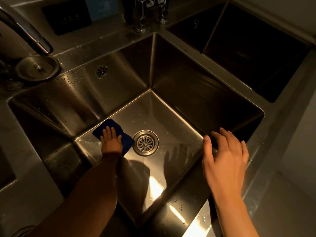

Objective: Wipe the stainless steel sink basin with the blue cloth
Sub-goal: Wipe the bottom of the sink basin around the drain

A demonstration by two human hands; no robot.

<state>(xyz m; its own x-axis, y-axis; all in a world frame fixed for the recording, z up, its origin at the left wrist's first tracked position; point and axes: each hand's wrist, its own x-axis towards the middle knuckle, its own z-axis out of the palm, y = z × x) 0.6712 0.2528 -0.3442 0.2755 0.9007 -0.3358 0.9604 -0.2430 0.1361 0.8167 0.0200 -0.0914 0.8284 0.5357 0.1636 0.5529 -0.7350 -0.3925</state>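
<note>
Both hands are over the sink: my left hand [111, 140] lies flat, with straight fingers, on the blue cloth [114, 135], and my right hand [225, 154] hangs free above the right edge, fingers spread and relaxed, holding nothing. The cloth is on the floor of the sink basin [179, 134], near the left wall and just beside the drain [145, 143], a little to its left. I think this cloth is soft and light, probably damp (the light is weak, so I cannot be sure), and it will fold or bunch if I push only one corner. So it is better to press it with the whole palm in the middle, as I do now, not to pinch it. Wet steel is slippery, and the cloth should glide easily under flat pressure. My left arm reaches deep down into the basin, almost straight, with the wrist bent back; the right forearm is higher, over the front rim.
</note>
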